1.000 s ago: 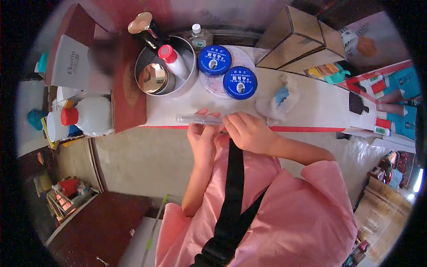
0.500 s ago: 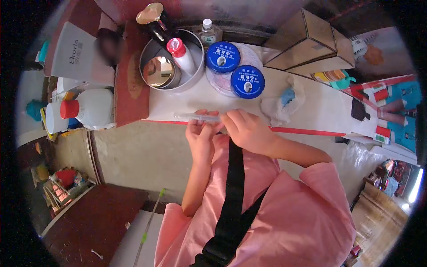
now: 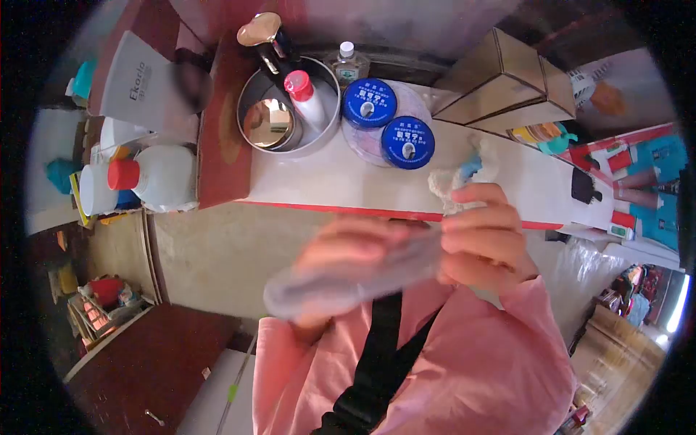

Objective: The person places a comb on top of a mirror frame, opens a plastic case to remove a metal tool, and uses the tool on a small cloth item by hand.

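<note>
A long, translucent whitish tube-like thing [image 3: 341, 286], smeared by motion, is raised in front of my chest. Its right end meets the closed fingers of my right hand [image 3: 484, 235], which grip it. My left hand [image 3: 348, 243] is blurred along the upper side of the tube; whether its fingers grip or only touch it does not show. Behind my right fingers, on the white shelf top, lies a crumpled pale cloth [image 3: 444, 187] with a light blue thing [image 3: 470, 168] on it.
A metal pot [image 3: 332, 112] holds a red-capped white bottle [image 3: 308, 101] and a shiny cup [image 3: 270, 123]. Beside it are two blue-lidded tins [image 3: 407, 143] and a clear bottle [image 3: 349, 67]. Cardboard boxes [image 3: 500, 83] stand back right; a red-capped jug [image 3: 170, 177] is left. The shelf has a red edge [image 3: 319, 209].
Both hands have come up closer to the camera with the tube-like thing, which now looks larger. My right hand has moved right, in front of the cloth.
</note>
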The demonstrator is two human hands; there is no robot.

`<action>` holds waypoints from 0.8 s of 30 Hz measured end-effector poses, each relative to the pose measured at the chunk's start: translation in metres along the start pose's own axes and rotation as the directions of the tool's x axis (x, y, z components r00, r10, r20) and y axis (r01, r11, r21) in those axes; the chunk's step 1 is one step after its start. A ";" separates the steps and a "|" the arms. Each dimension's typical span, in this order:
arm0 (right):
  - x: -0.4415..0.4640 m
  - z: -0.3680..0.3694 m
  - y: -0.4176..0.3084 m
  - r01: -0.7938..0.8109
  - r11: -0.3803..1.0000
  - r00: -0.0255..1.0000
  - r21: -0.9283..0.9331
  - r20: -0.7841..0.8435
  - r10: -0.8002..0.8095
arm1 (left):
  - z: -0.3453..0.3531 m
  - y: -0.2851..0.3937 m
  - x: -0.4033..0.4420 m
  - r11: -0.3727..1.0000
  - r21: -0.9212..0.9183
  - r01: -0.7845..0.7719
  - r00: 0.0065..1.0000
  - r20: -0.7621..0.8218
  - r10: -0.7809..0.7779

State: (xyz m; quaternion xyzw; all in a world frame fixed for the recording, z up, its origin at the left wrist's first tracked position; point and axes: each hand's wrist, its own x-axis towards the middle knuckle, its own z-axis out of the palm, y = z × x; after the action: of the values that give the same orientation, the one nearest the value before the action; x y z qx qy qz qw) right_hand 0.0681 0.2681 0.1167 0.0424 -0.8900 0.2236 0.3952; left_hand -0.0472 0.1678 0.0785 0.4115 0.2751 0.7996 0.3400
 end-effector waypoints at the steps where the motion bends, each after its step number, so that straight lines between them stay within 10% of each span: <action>1: 0.003 -0.001 -0.007 -0.076 0.983 0.982 0.164 -0.161 0.103 | 0.014 0.011 0.009 1.000 -0.005 0.001 1.000 0.008 -0.001; 4: 0.013 -0.008 -0.028 -0.013 0.834 0.903 0.551 -0.351 0.246 | 0.072 0.044 0.022 0.991 -0.111 -0.081 0.960 -0.274 0.047; 6: 0.023 -0.007 -0.041 0.135 0.774 0.876 0.618 -0.440 0.198 | 0.074 0.048 0.023 0.961 -0.187 -0.203 0.970 -0.173 0.171; 24: 0.029 -0.016 -0.044 0.598 0.624 0.697 0.503 -0.711 -0.095 | 0.064 0.062 0.022 0.914 -0.378 -0.146 0.935 0.249 0.253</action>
State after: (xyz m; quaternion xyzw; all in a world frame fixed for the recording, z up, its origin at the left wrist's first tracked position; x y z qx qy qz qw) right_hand 0.0705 0.2382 0.1634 0.2963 -0.5220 0.4591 0.6549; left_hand -0.0227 0.1566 0.1664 0.4834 0.0295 0.7970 0.3610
